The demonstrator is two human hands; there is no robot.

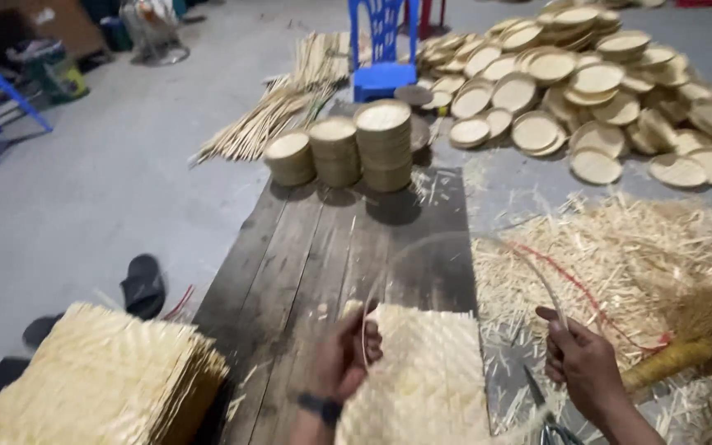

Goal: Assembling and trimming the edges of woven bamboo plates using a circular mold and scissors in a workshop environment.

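Landmark: the dark wooden board (323,247) under my hands, running away from me across the grey floor.

My left hand (341,358) sits at the near end of the board. Its fingers are curled shut, pinching one end of a thin bent strip hoop (455,241) against the corner of a woven bamboo mat (426,371). The mat lies flat on the board's near end, between my two hands. A dark band is on my left wrist.

My right hand (583,363) is just off the board's right edge. Fingers closed around the other end of the same hoop. The hoop arcs up and over the mat, its top above the middle of the board; motion blur makes the strip faint.

Scissors (544,412) lie just below my right hand, partly cut off by the frame edge.

Left of the board, near end: a thick stack of woven mats (100,379). Beyond that stack, on the floor, dark sandals (142,284).

Far end of the board: three stacks of round baskets (339,148), side by side, the rightmost tallest.

Right of the board: a loose spread of bamboo shavings (620,255) with a red cord through it, and a straw broom (686,346) on its near side.

Beyond the board's far right corner: a big heap of finished round trays (587,91). A blue plastic stool (382,49) stands just past the far end, long bamboo strips (282,103) bundled to its left.
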